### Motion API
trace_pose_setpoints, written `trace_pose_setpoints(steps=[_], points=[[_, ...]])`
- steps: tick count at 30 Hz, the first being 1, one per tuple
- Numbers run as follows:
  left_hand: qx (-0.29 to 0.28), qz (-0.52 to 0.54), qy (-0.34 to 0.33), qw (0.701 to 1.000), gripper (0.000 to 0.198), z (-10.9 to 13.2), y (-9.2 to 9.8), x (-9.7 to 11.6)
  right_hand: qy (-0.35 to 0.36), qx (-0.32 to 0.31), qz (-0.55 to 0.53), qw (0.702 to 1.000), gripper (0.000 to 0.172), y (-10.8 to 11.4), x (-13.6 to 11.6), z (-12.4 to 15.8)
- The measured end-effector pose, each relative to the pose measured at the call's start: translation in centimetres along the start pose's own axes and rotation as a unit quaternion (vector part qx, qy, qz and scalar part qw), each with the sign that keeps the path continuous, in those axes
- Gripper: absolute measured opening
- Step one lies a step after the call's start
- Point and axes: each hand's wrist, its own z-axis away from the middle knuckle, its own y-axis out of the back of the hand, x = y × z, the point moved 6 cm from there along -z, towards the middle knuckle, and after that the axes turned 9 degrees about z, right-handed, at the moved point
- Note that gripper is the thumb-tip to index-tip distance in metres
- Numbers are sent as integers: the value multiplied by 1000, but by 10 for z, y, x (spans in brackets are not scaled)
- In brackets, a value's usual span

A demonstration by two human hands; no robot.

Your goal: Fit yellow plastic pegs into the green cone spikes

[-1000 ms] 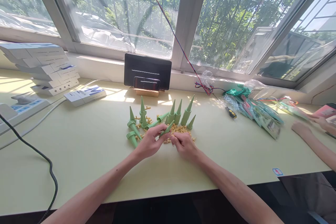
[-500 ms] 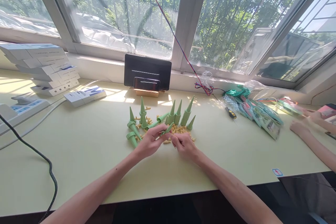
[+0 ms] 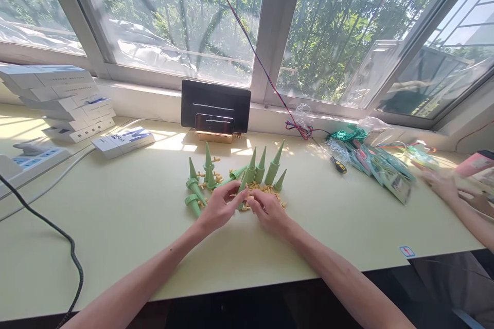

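My left hand is closed around a green plastic spike, its pointed end tilted up. Close against it, my right hand has its fingers pinched together by the spike's side; what lies between those fingertips is hidden. A small yellow plastic piece seems to show at the left thumb tip. Behind the hands lies a pile of small yellow pieces. Several green spikes stand upright at its back, such as a tall spike. To the left, other spikes with ridged collars lie or stand among more yellow pieces.
A tablet and a phone lean on a stand by the window. White boxes are stacked at the left, near a power strip. Bagged green items and a yellow-black tool lie right. Another person's hands are at far right.
The spike in my left hand has turned more upright. My right fingers have shifted slightly up and left against it. At the far right, the other person's hands have moved.
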Motion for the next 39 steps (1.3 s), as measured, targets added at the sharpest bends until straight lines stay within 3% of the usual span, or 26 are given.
trace_pose_setpoints(steps=[14, 24, 39], points=[[-17, 70, 48, 996, 37, 0, -4, 3, 24, 21, 27, 999, 43, -1, 6, 3], [-61, 120, 74, 988, 29, 1, -4, 1, 45, 13, 7, 999, 40, -1, 4, 2], [-99, 33, -47, 993, 18, -2, -3, 9, 30, 29, -5, 999, 41, 1, 8, 2]])
